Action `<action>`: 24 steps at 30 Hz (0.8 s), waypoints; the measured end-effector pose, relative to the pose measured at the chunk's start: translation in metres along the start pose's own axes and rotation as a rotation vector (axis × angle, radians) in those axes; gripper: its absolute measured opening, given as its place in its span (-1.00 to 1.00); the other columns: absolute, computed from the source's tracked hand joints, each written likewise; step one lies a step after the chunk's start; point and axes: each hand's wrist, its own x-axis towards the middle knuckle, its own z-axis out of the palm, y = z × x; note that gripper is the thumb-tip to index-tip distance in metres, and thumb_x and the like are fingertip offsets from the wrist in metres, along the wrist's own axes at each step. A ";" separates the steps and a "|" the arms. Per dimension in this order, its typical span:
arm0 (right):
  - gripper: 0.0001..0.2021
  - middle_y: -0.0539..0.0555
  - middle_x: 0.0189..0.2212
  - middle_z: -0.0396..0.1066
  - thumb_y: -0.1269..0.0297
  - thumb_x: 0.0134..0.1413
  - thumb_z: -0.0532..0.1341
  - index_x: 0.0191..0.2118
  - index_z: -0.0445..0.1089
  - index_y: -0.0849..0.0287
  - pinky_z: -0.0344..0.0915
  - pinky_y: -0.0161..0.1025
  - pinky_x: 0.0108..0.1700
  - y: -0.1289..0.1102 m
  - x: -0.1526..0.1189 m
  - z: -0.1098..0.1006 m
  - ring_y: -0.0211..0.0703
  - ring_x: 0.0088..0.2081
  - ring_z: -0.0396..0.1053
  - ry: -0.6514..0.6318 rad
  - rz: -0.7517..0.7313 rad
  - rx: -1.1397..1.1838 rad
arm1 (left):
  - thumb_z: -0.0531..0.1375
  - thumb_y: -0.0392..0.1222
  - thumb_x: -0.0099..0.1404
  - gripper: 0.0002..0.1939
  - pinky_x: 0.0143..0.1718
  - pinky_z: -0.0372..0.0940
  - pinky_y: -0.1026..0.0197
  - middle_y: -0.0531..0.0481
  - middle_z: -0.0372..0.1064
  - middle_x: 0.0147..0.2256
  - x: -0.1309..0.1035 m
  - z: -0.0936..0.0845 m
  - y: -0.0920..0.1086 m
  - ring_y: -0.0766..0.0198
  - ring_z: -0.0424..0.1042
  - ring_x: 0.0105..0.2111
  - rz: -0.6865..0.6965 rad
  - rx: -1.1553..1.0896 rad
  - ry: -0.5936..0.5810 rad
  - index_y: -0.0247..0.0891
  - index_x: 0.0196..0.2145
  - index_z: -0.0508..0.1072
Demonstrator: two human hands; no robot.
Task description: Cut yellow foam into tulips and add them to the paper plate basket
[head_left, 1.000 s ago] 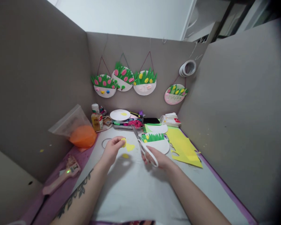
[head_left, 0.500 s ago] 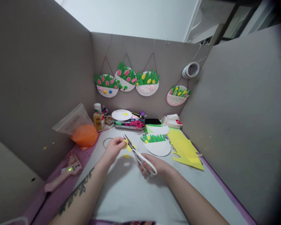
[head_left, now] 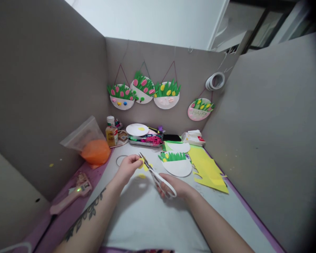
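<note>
Between its thumb and fingers, my left hand [head_left: 129, 167] pinches a small yellow paper piece [head_left: 141, 162]. My right hand [head_left: 168, 185] is closed round the white handles of a pair of scissors [head_left: 154, 173]. The scissor blades are slightly parted, with their tips beside the yellow piece. Below them, a yellow scrap [head_left: 141, 176] shows on the pale table cover [head_left: 147, 218]. Just right of the scissors lies a white half-round plate [head_left: 177, 168] with green paper grass and yellow pieces along its top. Yellow paper sheets [head_left: 209, 172] with cut edges lie farther right.
At the left are a pink glue gun [head_left: 71, 200], a bag with orange contents [head_left: 94, 151] and a bottle [head_left: 111, 133]. A tray of craft supplies [head_left: 144, 143], a white plate [head_left: 133, 129] and a black phone [head_left: 172, 137] sit at the back. Decorated plates [head_left: 166, 102] hang on the grey partition.
The camera view has shifted slightly. Both hands keep almost the same places, with the yellow piece still pinched and the scissors still held.
</note>
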 end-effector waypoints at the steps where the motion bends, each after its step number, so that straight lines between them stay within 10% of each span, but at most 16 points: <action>1: -0.71 0.00 -0.48 0.32 0.17 -0.15 0.26 -0.30 0.25 0.21 0.23 -0.42 -0.54 -0.001 0.000 0.001 -0.34 -0.54 0.31 0.005 0.008 -0.001 | 0.19 -0.18 0.00 -0.82 -0.52 0.01 0.34 0.13 0.19 -0.63 0.000 0.000 0.000 0.43 0.12 -0.59 0.001 0.017 0.006 -0.31 -0.62 0.29; 24: -0.80 -0.04 -0.52 0.31 0.28 -0.15 0.20 -0.34 0.25 0.21 0.18 -0.45 -0.59 -0.004 0.000 -0.001 -0.36 -0.58 0.30 0.005 -0.006 -0.003 | 0.18 -0.18 -0.01 -0.81 -0.54 0.01 0.34 0.13 0.17 -0.64 -0.001 -0.002 0.001 0.43 0.11 -0.60 0.010 0.032 -0.026 -0.30 -0.65 0.28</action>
